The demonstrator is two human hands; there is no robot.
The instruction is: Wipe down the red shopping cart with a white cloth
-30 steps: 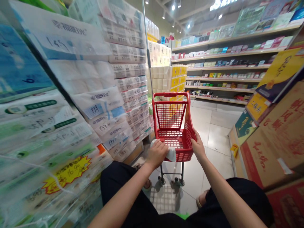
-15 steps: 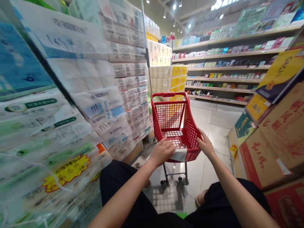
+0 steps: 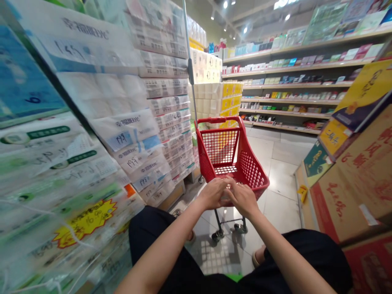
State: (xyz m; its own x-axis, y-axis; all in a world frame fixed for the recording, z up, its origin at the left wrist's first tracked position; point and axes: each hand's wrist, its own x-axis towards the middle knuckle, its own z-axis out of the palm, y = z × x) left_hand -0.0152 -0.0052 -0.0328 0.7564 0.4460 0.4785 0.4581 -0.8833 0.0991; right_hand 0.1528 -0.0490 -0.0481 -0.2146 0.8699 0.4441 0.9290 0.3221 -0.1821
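Observation:
A small red shopping cart [image 3: 252, 167] with a mesh basket and dark wheels stands on the tiled floor in front of me. My left hand [image 3: 213, 193] and my right hand [image 3: 242, 198] are together at the cart's near rim, their fingertips meeting or overlapping. Both hands are closed around something I cannot make out; the white cloth seen at the rim earlier is hidden. A tall thin metal pole [image 3: 190, 69] rises at the cart's far left corner.
Stacked tissue packs [image 3: 131, 122] line the left side close by. Cardboard boxes [image 3: 339, 204] stand at the right. Shelves with small boxed goods [image 3: 294, 85] fill the back wall. My knees flank the cart's near end.
My right hand has let go of the cart's right side and moved left to meet my left hand. The cart's near end has swung slightly right.

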